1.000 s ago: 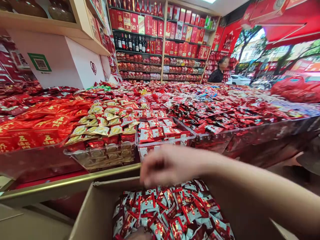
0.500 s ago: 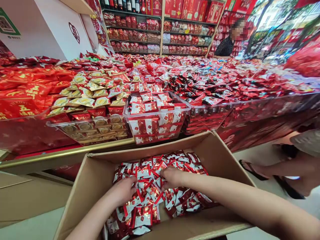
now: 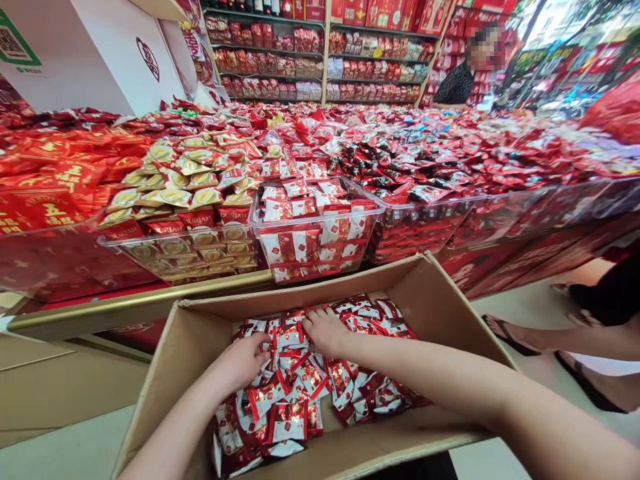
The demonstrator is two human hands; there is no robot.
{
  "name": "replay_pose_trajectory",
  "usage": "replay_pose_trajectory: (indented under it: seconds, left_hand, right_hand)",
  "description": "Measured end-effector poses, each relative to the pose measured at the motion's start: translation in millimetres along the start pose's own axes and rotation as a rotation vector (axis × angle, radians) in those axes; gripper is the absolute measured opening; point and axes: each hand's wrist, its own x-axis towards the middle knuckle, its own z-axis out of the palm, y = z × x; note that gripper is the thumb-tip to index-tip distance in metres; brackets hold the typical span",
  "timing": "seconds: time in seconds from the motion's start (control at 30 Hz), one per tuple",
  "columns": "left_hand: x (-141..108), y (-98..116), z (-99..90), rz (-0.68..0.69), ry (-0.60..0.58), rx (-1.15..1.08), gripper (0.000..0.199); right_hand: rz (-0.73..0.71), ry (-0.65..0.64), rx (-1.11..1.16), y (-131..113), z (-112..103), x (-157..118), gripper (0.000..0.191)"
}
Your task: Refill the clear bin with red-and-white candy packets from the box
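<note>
Small red-and-white candy packets (image 3: 289, 421) lie in a loose heap inside an open cardboard box (image 3: 380, 457). Both my hands reach down into this box. My left hand (image 3: 249, 360) is at the left of the heap, thumb and fingers apart and slightly bent, the tips touching packets. To its right, my right hand (image 3: 326, 331) rests palm down on the packets near the far wall, its fingers spread and bent. A few packets show in the gap between the hands. Some fingertips are hidden among the wrappers.
Beyond the box, a clear plastic tub (image 3: 316, 223) holds matching packets. Durian-labelled packets (image 3: 205, 197) fill the tub (image 3: 120, 241) to its left. Stocked shelves (image 3: 270, 52) and a person (image 3: 456, 83) are behind. Another person's feet (image 3: 520, 337) are at the right.
My right hand has moved left and farther toward the box's far wall, its fingers now over the packets. My left hand has shifted slightly away from me. The view has tilted a little.
</note>
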Motion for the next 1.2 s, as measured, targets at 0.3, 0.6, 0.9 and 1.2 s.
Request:
replay_pose_trajectory:
  seconds: [0.3, 0.6, 0.9, 1.2]
  left_hand:
    - [-0.2, 2.3, -3.7, 0.006, 0.025, -0.001, 0.027]
    - [3.6, -1.9, -1.5, 0.018, 0.039, -0.025, 0.023]
    - [2.3, -3.6, -4.3, 0.005, 0.060, -0.038, 0.023]
    - [6.3, -5.6, -1.7, 0.025, 0.076, -0.175, 0.023]
  right_hand:
    - [-0.058, -0.018, -0.009, 0.2, 15.6, 10.1, 0.046]
    - [-0.225, -0.002, 0.027, -35.3, 9.3, -2.5, 0.024]
    - [-0.171, -0.150, 0.141, -23.3, 24.5, 10.2, 0.022]
    - [-0.013, -0.147, 0.395, -27.9, 24.0, 11.5, 0.019]
